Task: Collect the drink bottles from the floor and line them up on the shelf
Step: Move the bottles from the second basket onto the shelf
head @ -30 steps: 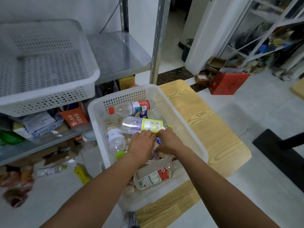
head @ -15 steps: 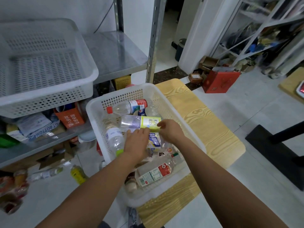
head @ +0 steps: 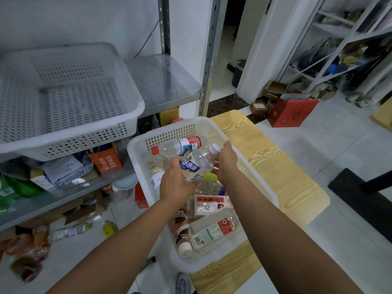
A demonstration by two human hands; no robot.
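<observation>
A white perforated basket point(head: 265, 187) sits on a wood-grain board and holds several drink bottles. My left hand point(head: 176, 183) grips a clear bottle with a blue and yellow label point(head: 197, 164), lifted above the basket with its white cap tilted up to the right. My right hand point(head: 227, 162) is closed around another bottle with a yellow-green label point(head: 209, 177), mostly hidden behind the first. A red-capped bottle point(head: 180, 145) lies at the basket's far end. A red-and-green-labelled bottle point(head: 212, 230) and a brown coffee bottle point(head: 182, 230) lie at the near end.
A metal shelf point(head: 165, 81) stands at the back left with an empty white basket point(head: 70, 128) on it. The lower shelf holds boxes and bags. Loose bottles point(head: 72, 230) lie on the floor under it. A red box point(head: 290, 113) and another rack stand at the right.
My left hand has taken hold of the blue-and-yellow-labelled bottle and raised it out of the pile. My right hand has risen too, closed on a bottle. Before, both hands were low among the bottles.
</observation>
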